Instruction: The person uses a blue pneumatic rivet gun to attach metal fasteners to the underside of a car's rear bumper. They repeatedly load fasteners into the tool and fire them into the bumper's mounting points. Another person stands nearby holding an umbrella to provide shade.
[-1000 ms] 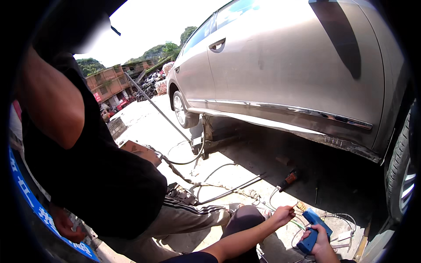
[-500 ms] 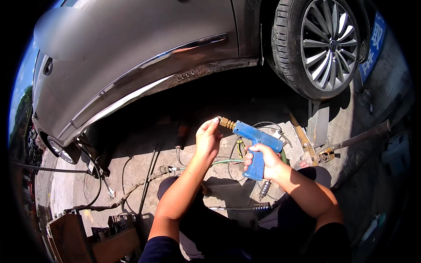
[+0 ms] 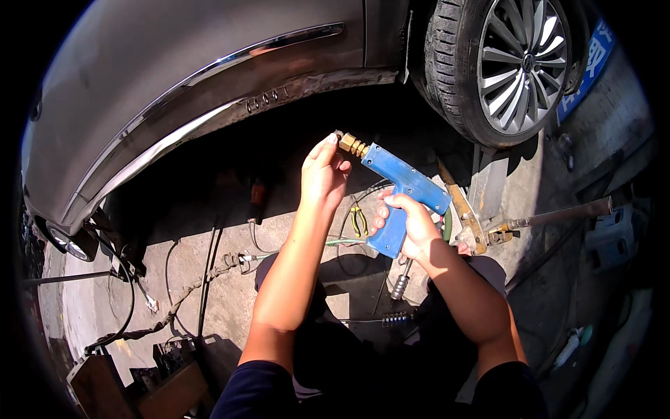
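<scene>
My right hand (image 3: pixel 415 225) wraps round the handle of a blue spot welding gun (image 3: pixel 407 179), pistol-shaped, its barrel tilted up to the left. A stepped brass nozzle (image 3: pixel 354 145) sticks out of the barrel's front. At the nozzle's end, the thumb and index finger of my left hand (image 3: pixel 324 178) are pinched together; a small dark piece shows there, too small to make out. Beyond my hands is the grey car's lower side, where a row of several small metal rings (image 3: pixel 267 99) stands on the scraped sill (image 3: pixel 209 124).
A car wheel (image 3: pixel 520 66) rises at the upper right. Yellow-handled pliers (image 3: pixel 359 221), a spring-like tool (image 3: pixel 400 287) and a cable bundle (image 3: pixel 188 305) lie on the concrete. A metal bar (image 3: pixel 565 212) extends at right; a wooden frame (image 3: pixel 105 384) stands lower left.
Both hands and the welding gun have moved up and slightly left in the view, toward the car. The view itself has shifted a little. Each hand keeps its hold.
</scene>
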`<state>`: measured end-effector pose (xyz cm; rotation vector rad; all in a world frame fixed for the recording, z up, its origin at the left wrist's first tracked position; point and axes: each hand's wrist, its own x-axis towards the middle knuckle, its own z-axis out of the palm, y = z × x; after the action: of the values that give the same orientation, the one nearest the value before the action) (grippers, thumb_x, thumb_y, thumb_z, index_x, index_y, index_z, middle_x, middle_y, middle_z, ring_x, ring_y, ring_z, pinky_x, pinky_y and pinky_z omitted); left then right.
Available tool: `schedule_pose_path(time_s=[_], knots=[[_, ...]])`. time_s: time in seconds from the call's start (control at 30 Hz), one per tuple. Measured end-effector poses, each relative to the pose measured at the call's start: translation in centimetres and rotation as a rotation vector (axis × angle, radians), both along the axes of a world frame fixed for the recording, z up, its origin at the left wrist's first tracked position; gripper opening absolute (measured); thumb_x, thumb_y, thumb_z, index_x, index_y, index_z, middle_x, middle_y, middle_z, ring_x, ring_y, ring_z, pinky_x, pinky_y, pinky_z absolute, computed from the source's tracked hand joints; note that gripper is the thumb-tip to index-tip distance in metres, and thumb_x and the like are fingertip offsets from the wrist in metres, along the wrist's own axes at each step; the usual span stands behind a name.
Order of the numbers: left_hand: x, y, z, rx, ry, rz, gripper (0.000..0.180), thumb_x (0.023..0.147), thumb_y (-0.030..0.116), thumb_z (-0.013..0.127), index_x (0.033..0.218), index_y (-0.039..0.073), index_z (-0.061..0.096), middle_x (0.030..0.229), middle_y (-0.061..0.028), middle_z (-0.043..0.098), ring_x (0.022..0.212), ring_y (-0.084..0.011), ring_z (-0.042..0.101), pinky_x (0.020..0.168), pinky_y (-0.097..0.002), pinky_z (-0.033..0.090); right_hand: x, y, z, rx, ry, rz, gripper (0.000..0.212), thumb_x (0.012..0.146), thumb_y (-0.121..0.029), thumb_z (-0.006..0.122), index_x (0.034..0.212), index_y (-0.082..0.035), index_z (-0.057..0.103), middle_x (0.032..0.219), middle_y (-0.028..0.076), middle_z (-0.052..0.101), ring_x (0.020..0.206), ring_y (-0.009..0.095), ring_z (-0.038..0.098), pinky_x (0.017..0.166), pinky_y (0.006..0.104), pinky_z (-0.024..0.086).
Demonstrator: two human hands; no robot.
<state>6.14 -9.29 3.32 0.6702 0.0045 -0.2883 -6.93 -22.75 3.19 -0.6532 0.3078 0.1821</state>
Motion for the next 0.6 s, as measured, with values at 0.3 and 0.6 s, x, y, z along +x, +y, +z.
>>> schedule_pose_path(time_s=[0.3, 0.6], knots=[[5.0, 3.1, -1.0, -0.173, 0.016, -0.084, 0.012, 0.094, 0.015, 0.055, 0.097, 0.004, 0.06, 0.084, -0.0015, 0.06, 0.058, -0.0068, 0.04, 0.058, -0.0226, 0.039, 5.0, 3.5, 0.3, -0.13, 0.001, -0.038, 0.018, 0.084, -0.012, 0.056, 0.097, 0.0, 0.053, 0.067, 0.009, 0.055, 0.059, 0.021, 0.057, 0.059, 0.036, 0.05], [8.0, 2.2, -4.8, -0.127, 0.099, -0.224, 0.017, 0.097, 0.021, 0.052, 0.096, 0.005, 0.057, 0.081, 0.0, 0.055, 0.058, -0.0062, 0.037, 0.056, -0.02, 0.036, 6.1, 1.6, -1.6, -0.193, 0.026, -0.044, 0.015, 0.083, -0.018, 0.057, 0.08, -0.003, 0.058, 0.064, 0.008, 0.057, 0.053, 0.018, 0.056, 0.052, 0.0324, 0.048]])
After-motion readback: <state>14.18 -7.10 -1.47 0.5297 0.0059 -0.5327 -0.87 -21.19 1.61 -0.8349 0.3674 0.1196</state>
